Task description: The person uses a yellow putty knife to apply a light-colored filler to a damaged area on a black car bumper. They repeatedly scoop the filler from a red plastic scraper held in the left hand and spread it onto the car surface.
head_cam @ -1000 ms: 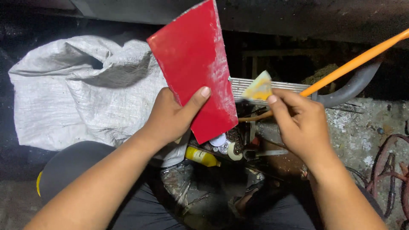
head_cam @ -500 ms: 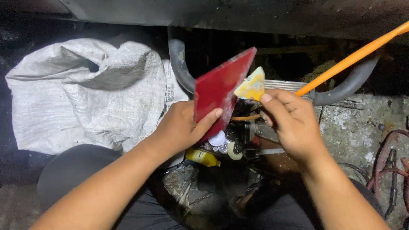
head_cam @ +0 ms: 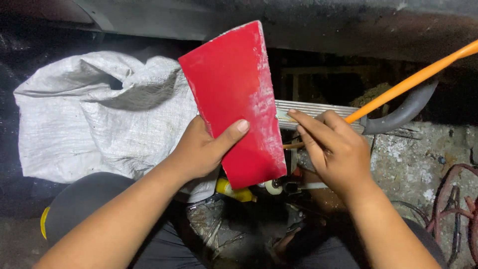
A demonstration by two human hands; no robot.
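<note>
— What's nearest, low in the frame?

— The left hand (head_cam: 201,149) clamps the red sheet (head_cam: 234,99) at its lower left edge, thumb across the face. The sheet's long axis rises toward upper centre.

— And the other hand?

— The right hand (head_cam: 333,149) is just right of the sheet's edge, fingers pinched beside the orange handle (head_cam: 413,79); what they pinch I cannot tell. Upper left lies a white sack (head_cam: 99,114).

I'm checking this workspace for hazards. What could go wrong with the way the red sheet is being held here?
The left hand grips the red sheet only near its lower edge, so it might bend or slip. The right hand works at the sheet's rough, whitish right edge, which could scrape fingertips. The orange rod crossing above that hand could get knocked.
</note>
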